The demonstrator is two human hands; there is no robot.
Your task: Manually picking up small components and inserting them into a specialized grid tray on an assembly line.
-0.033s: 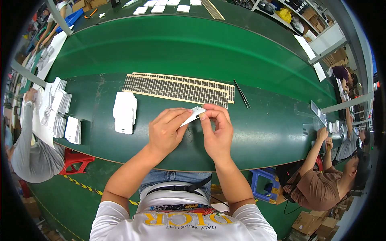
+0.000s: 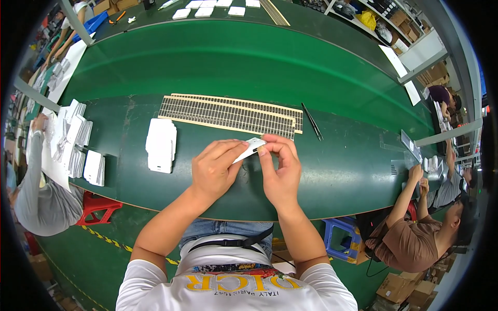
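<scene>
Head view: across the middle of the frame spreads a broad, smooth dark-green tabletop (image 2: 342, 186). On it, above centre, lie two overlapping long cream-edged sheets with rows of small dark rectangular cells (image 2: 223, 114). Near the centre, the left hand (image 2: 213, 165) is closed around one end of a slim white plastic-looking piece with a dark slot. The right hand (image 2: 282, 173) has its thumb and forefinger drawn close together at the other end; whether they pinch that end or something tiny cannot be told. Left of centre sits a stack of flat white rectangular pieces (image 2: 161, 145); right of centre, slim black tweezers (image 2: 312, 122) lie apart from both hands. Smallest is the slim white piece (image 2: 250, 147) itself, tilted between the hands above the tabletop. The step seems to be fingertip work at its slotted end; the next move probably calls for a steady left hold and light, precise right-hand pressure.
</scene>
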